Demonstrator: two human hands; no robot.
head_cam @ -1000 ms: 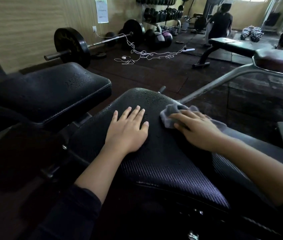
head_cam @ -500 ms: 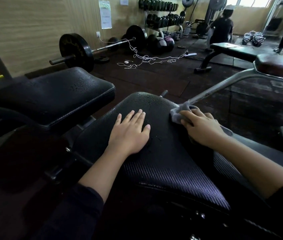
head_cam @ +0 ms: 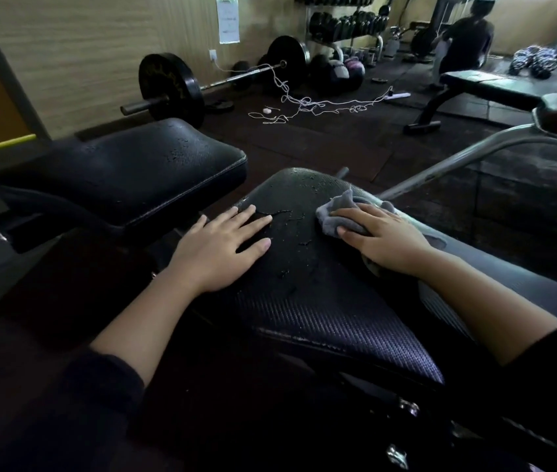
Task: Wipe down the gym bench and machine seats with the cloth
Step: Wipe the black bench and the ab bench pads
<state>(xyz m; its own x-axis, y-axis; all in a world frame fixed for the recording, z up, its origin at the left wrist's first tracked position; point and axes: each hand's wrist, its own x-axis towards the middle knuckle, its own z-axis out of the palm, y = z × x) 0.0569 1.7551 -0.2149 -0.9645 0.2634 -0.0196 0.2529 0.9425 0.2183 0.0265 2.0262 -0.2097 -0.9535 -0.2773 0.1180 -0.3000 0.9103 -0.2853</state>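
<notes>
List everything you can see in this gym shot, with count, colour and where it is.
textured seat pad: one, black, centre, droplets on its far end
cloth: one, grey, on the seat pad under the right hand
smooth pad: one, black, left, wet spots
barbell: one, black plates, floor by the wall
cord: one, white, tangled on the floor
dumbbell rack: one, dark weights, back wall
flat bench: one, black, right background
person: one, dark clothes, far back
left hand: flat on the seat pad
right hand: pressing the cloth
</notes>
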